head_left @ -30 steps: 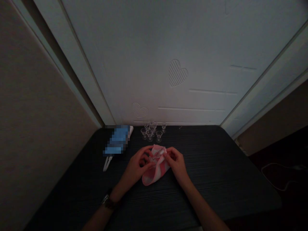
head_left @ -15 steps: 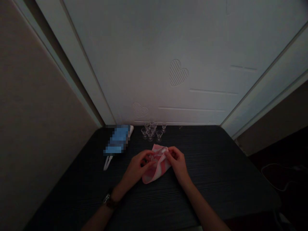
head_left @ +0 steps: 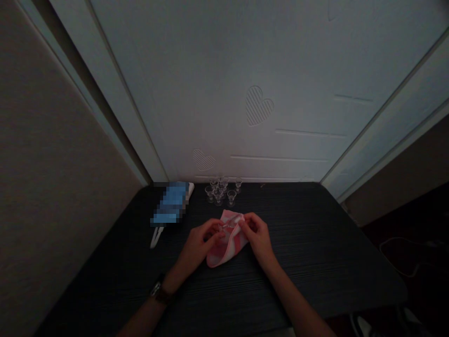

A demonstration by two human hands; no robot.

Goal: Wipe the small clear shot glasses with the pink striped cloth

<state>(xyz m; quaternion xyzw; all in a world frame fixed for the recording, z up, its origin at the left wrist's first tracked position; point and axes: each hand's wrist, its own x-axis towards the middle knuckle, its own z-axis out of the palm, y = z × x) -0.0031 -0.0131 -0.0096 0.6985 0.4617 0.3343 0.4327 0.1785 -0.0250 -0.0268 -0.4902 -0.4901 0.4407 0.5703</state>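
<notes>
A pink and white striped cloth (head_left: pixel 228 248) is bunched between my two hands over the dark table. My left hand (head_left: pixel 201 241) is closed, its thumb and fingertips round a small clear glass (head_left: pixel 222 228) that lies against the cloth; fingers and folds hide much of it. My right hand (head_left: pixel 257 234) pinches the upper right edge of the cloth between thumb and fingers. Just beyond the cloth, several small clear stemmed glasses (head_left: pixel 219 194) stand in a group, and one of them (head_left: pixel 231 197) stands a little nearer to my hands.
A phone-like device with a blurred blue screen (head_left: pixel 171 203) lies at the back left, with a white cable (head_left: pixel 156 237) at its near end. A white panel with carved hearts (head_left: pixel 259 106) rises behind the dark table (head_left: pixel 315 248). Another white cable (head_left: pixel 396 241) hangs beyond the right edge.
My left fingers have shifted slightly at the small glass. The cloth and my right hand stay nearly in place. The view has moved a little, showing more at the lower right.
</notes>
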